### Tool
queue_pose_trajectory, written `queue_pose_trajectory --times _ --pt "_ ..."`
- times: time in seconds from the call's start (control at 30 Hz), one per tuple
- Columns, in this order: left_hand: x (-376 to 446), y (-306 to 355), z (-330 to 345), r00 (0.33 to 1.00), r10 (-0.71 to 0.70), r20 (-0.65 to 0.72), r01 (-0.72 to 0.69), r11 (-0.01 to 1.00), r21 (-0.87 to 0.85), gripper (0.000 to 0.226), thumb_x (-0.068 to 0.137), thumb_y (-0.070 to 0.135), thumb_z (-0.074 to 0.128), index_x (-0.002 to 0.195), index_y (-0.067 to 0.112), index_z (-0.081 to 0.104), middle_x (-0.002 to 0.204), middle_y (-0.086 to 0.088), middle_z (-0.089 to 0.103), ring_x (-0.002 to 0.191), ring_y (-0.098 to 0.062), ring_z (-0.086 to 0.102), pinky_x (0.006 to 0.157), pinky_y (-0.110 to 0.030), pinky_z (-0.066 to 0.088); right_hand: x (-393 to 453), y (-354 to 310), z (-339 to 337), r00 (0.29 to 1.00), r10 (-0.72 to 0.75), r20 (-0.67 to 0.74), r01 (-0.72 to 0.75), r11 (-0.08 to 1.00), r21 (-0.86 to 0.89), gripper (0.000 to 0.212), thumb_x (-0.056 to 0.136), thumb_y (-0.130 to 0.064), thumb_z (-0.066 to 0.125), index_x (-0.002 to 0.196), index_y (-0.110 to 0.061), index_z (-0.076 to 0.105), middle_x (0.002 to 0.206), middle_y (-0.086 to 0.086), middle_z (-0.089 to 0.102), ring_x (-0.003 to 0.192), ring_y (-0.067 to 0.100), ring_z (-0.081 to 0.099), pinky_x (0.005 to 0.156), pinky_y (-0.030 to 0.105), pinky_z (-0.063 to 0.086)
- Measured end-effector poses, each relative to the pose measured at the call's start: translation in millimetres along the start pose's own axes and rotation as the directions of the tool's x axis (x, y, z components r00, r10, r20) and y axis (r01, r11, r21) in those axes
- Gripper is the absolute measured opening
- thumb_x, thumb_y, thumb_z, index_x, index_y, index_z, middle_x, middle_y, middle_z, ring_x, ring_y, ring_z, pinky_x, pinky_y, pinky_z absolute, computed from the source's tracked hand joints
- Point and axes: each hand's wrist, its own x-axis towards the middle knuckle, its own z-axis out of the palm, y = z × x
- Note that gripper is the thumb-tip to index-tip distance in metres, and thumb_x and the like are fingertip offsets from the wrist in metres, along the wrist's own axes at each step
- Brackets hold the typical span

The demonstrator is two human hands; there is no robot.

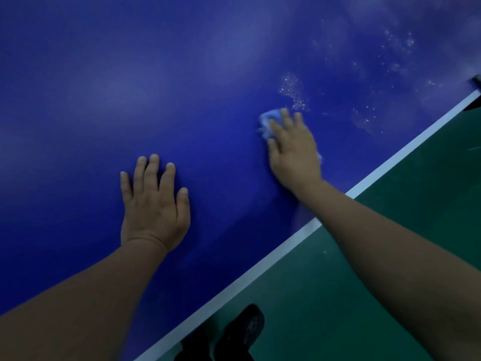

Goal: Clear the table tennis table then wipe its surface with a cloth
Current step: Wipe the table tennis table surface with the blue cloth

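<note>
The blue table tennis table (130,74) fills most of the view, with a white edge line (286,247) running diagonally at the lower right. My right hand (294,149) presses a light blue cloth (269,119) flat against the surface with straight fingers; most of the cloth is hidden under the palm. Just beyond the cloth lie patches of white droplets (292,91). My left hand (153,201) rests flat on the bare table, fingers spread, holding nothing.
Green floor (390,256) lies beyond the table's edge at the lower right. My feet in dark shoes (244,332) stand there by the edge. A dark fitting (476,83) sits at the table's edge at the far right. More droplets (400,43) speckle the upper right.
</note>
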Motion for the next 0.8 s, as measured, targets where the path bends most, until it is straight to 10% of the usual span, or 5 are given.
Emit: queue_pose_trajectory --times 0.23,0.37,0.47,0.67,0.8 --pt "-0.1 -1.8 1.3 1.0 0.004 0.004 -0.004 1.0 -0.019 0.069 0.095 0.047 0.019 0.149 0.008 0.037 0.161 -0.016 0.021 0.152 -0.029 0.006 0.122 -0.053 -0.003 -112.3 6.2 -8.6 0.738 -0.641 0.211 0.627 0.767 0.137 0.044 0.1 -0.024 0.05 0.143 -0.015 0.051 0.159 0.01 0.033 0.149 0.033 0.024 0.119 0.043 0.025" --pt "0.6 -0.1 0.2 1.0 0.003 0.007 -0.002 1.0 -0.016 0.068 0.095 0.045 0.02 0.148 0.008 0.037 0.161 -0.017 0.022 0.152 -0.03 0.007 0.122 -0.054 -0.003 -54.3 76.6 -27.6 0.999 -0.029 0.046 0.027 0.999 0.035 0.045 0.102 -0.018 0.049 0.145 -0.008 0.047 0.158 0.018 0.032 0.147 0.037 0.025 0.116 0.055 0.031" --pt "0.8 0.3 0.8 1.0 -0.002 0.017 0.002 1.0 0.004 0.068 0.095 0.046 0.02 0.149 0.008 0.036 0.161 -0.016 0.02 0.152 -0.03 0.006 0.122 -0.054 -0.003 -36.8 51.4 -18.9 0.851 0.52 -0.073 -0.508 0.85 0.14 0.048 0.101 -0.013 0.042 0.148 -0.006 0.041 0.161 0.012 0.029 0.149 0.036 0.022 0.115 0.051 0.031" --pt "1.0 0.7 0.8 1.0 -0.008 0.025 0.007 1.0 0.015 0.067 0.095 0.044 0.023 0.148 0.007 0.036 0.161 -0.018 0.02 0.152 -0.031 0.006 0.122 -0.056 -0.002 -63.1 -54.3 12.7 0.954 -0.301 0.013 0.298 0.949 0.099 0.047 0.096 -0.02 0.053 0.142 -0.013 0.052 0.151 0.017 0.045 0.137 0.044 0.042 0.105 0.048 0.041" --pt "1.7 0.5 0.8 1.0 -0.006 0.03 0.005 1.0 0.016 0.067 0.095 0.044 0.023 0.149 0.007 0.035 0.161 -0.018 0.02 0.152 -0.031 0.005 0.122 -0.056 -0.002 -21.0 51.1 -13.8 0.993 -0.116 -0.023 0.113 0.99 -0.082 0.04 0.097 -0.03 0.056 0.128 -0.005 0.063 0.136 0.02 0.058 0.133 0.05 0.044 0.104 0.059 0.039"
